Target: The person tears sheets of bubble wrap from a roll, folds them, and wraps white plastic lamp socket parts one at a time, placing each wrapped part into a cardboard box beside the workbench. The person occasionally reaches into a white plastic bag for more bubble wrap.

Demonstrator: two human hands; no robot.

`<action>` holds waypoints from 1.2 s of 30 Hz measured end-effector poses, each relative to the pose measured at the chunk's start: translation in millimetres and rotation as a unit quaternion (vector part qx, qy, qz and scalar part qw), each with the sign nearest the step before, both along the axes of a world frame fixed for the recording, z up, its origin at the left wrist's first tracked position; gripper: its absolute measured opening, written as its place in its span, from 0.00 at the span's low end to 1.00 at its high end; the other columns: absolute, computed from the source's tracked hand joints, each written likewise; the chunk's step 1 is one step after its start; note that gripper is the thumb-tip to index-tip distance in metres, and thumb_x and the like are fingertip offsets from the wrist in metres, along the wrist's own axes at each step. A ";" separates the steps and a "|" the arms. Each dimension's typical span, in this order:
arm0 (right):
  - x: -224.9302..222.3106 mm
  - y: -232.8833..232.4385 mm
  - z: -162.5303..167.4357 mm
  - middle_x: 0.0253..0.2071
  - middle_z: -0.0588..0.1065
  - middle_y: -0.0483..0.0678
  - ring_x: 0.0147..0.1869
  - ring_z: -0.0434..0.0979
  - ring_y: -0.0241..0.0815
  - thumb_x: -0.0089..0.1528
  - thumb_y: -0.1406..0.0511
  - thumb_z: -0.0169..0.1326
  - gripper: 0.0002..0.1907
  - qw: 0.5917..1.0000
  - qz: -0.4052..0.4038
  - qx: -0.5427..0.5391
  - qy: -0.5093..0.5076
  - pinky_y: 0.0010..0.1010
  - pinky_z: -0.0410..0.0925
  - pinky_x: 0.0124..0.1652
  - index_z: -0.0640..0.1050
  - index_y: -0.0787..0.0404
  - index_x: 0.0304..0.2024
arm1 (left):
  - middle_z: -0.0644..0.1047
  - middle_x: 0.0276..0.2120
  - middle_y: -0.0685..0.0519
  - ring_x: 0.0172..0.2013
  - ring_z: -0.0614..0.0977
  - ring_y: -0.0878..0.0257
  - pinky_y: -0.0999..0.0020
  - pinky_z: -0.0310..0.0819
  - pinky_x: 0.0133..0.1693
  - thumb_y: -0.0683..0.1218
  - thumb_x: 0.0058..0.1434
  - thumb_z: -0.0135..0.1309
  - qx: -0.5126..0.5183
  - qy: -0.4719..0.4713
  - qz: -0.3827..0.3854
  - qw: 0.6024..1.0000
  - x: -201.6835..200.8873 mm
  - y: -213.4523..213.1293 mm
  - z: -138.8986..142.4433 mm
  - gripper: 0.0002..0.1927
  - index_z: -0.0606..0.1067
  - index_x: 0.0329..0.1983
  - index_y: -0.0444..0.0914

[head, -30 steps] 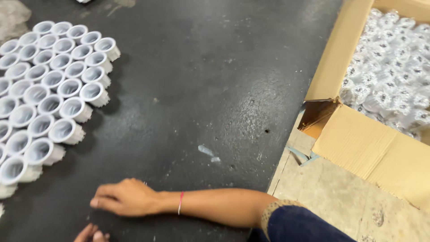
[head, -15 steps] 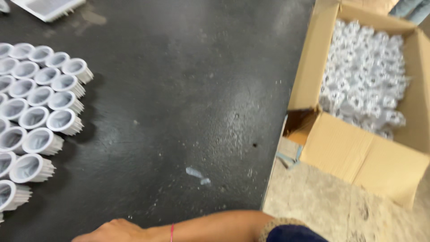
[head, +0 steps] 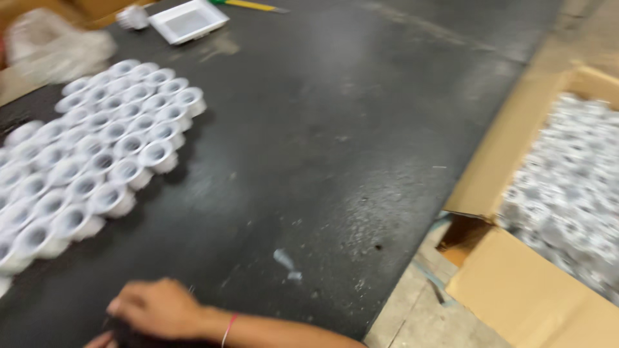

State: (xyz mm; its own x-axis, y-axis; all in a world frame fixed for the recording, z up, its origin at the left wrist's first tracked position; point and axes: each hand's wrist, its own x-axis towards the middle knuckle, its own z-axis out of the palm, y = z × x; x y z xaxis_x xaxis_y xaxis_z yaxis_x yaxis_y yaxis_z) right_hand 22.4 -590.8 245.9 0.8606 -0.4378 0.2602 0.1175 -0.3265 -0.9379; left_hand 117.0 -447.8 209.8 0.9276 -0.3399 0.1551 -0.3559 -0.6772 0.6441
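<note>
Right hand: lying knuckles-up at the near edge of the black tabletop, fingers curling over a dark blurred thing; cannot tell its shape or long axis.
Left hand: only fingertips showing; cannot tell its state.
White ribbed round cups: sitting in rows at the left, mouths facing up.
Brown cardboard box: standing at right, holding white parts.
</note>
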 end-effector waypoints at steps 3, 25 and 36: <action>4.4 -4.1 3.7 0.36 0.79 0.54 0.37 0.83 0.52 0.70 0.57 0.52 0.14 0.997 0.020 0.070 -0.018 0.41 0.74 0.39 0.79 0.60 0.44 | 0.82 0.44 0.50 0.39 0.84 0.64 0.68 0.77 0.44 0.41 0.68 0.57 -0.066 -0.052 0.009 0.996 -30.5 7.3 27.6 0.10 0.79 0.51 0.36; 25.2 -12.8 3.4 0.23 0.77 0.44 0.25 0.72 0.31 0.69 0.60 0.51 0.13 0.997 0.070 0.030 0.017 0.25 0.67 0.29 0.79 0.64 0.39 | 0.76 0.40 0.52 0.38 0.75 0.63 0.67 0.70 0.40 0.42 0.65 0.55 -0.324 0.369 -0.168 0.855 -246.7 41.1 -36.5 0.09 0.74 0.48 0.36; 28.6 -23.1 -7.6 0.26 0.77 0.43 0.26 0.72 0.29 0.69 0.60 0.50 0.13 0.996 0.087 0.020 0.013 0.23 0.68 0.29 0.79 0.63 0.41 | 0.75 0.48 0.50 0.47 0.74 0.58 0.63 0.67 0.50 0.46 0.67 0.53 -0.215 0.273 -0.177 0.921 -245.4 21.8 -91.4 0.13 0.74 0.53 0.37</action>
State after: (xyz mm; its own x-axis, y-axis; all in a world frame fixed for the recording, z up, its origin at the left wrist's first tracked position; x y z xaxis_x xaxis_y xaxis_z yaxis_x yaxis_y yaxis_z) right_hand 51.0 -613.9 238.3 0.9307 -0.2903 0.2224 0.1448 -0.2659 -0.9531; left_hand -128.4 -426.0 118.4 0.7505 -0.6516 -0.1104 -0.0495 -0.2220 0.9738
